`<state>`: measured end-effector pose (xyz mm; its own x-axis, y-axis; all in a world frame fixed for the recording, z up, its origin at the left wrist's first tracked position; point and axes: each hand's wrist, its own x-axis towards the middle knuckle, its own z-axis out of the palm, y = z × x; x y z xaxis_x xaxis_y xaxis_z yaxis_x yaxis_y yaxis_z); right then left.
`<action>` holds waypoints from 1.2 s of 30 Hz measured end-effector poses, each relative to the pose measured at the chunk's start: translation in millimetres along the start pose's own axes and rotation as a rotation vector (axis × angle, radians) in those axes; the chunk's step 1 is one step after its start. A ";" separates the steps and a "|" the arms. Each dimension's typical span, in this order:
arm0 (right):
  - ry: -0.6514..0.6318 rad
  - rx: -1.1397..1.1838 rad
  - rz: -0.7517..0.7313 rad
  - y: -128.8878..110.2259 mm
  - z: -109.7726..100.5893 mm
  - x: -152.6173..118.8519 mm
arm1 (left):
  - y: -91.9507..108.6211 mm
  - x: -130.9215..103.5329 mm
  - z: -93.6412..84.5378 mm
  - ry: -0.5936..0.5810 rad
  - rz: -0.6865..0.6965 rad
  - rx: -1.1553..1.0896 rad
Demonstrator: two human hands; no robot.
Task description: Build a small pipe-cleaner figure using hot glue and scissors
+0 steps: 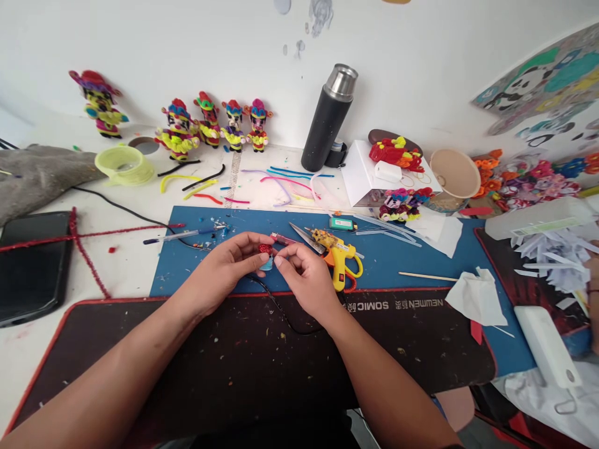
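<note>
Between the thumb and fingertips of my left hand (228, 267) is a small fuzzy red and light-blue piece (265, 249), which looks like pipe cleaner. Close against its right side, my right hand (303, 274) has thumb and index finger pinched together; whether they grip the piece or something tiny is hidden. Just behind the fingers lies a slim dark-red object (283, 240). To the right of my right hand are a yellow glue gun (342, 262) and scissors (304, 237) with orange-yellow handles. A blue pen (187, 234) rests left of my left hand.
Pipe-cleaner figures (178, 131) stand along the wall near a black thermos (327, 118). Loose pipe cleaners (290, 181) lie behind the blue mat (384, 268). A phone (35, 268) is at left; a crumpled tissue (477, 298) and a white device (545, 346) are at right. A black cable (281, 308) crosses the dark mat.
</note>
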<state>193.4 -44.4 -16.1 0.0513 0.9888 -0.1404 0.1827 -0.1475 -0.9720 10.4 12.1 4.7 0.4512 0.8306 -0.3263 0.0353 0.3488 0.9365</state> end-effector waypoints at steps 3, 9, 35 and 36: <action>-0.004 -0.008 0.001 0.5 0.2 0.2 | -0.6 0.4 0.1 0.000 0.000 0.011; -0.007 -0.032 -0.008 0.1 0.7 0.1 | -1.9 1.4 0.3 -0.005 0.000 -0.022; -0.006 -0.034 -0.011 1.2 0.7 0.5 | 1.2 0.3 3.3 -0.003 -0.038 -0.102; -0.006 -0.031 -0.012 1.3 0.6 0.5 | 0.8 0.4 3.2 -0.006 -0.038 -0.105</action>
<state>193.1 -44.0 -17.5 0.0433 0.9906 -0.1299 0.2140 -0.1362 -0.9673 13.4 11.4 5.8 0.4564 0.8134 -0.3606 -0.0408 0.4240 0.9047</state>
